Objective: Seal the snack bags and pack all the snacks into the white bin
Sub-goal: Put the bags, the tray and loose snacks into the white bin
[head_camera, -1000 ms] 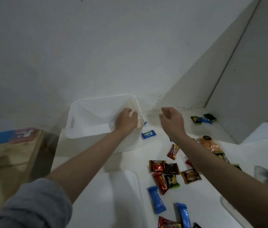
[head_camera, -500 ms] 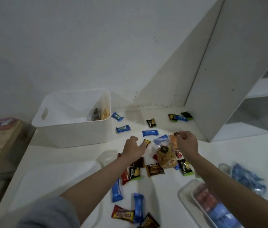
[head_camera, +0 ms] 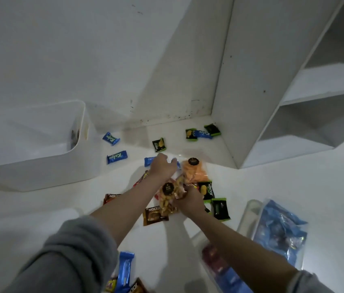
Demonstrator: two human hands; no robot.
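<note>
Both our hands (head_camera: pixel 162 167) (head_camera: pixel 189 199) are gripping the nut bag (head_camera: pixel 167 197); we are risking spillage, its seal looking unpressed.

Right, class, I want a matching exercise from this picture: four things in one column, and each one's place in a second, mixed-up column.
Things:
1. white bin
2. orange snack bag
3. nut snack bag
4. bag of blue wrappers

Places:
A. right edge of the table
B. between both hands
C. far left
D. just beyond the right hand

Pairs: 1-C, 2-D, 3-B, 4-A
</note>
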